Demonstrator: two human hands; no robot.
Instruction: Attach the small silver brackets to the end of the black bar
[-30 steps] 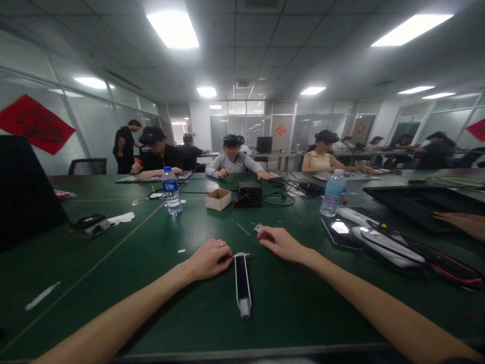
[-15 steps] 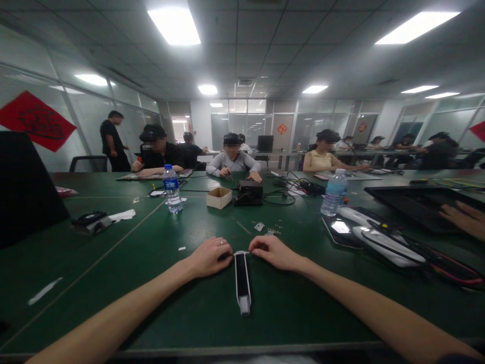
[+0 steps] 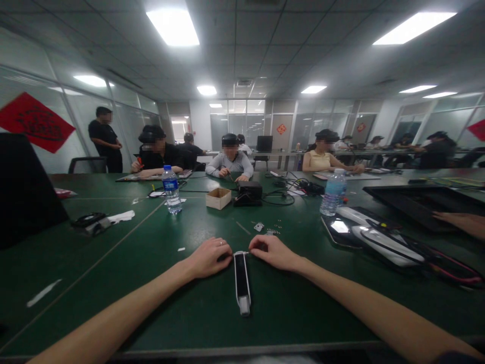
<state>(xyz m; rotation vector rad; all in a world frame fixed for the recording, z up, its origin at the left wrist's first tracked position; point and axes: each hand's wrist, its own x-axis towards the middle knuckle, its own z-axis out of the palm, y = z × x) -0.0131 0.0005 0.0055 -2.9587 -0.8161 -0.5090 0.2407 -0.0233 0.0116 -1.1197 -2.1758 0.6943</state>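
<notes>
A long, narrow device (image 3: 242, 283) with a pale metal frame and a black middle lies on the green table, pointing toward me. Its near end carries a light grey block. My left hand (image 3: 211, 258) is closed at the left of the far end, fingertips pinched together; what they hold is too small to make out. On the other side, my right hand (image 3: 276, 252) pinches a thin metal, pin-like piece (image 3: 247, 253) that reaches the frame's far end. Just beyond my right hand lie a small metal plate (image 3: 259, 227) and several tiny parts.
Two water bottles (image 3: 172, 191) (image 3: 333, 193) flank an open cardboard box (image 3: 219, 198) and a black device (image 3: 248, 194) with cables. At right lie a tablet (image 3: 338, 230), a white-and-black appliance part (image 3: 386, 245) and a black tray (image 3: 401, 205), with another person's hand (image 3: 460, 222) there.
My hands and the long device stay nearly in place. The other person's hand at the right has shifted over the tray, and the person opposite has drawn a hand back from the black device.
</notes>
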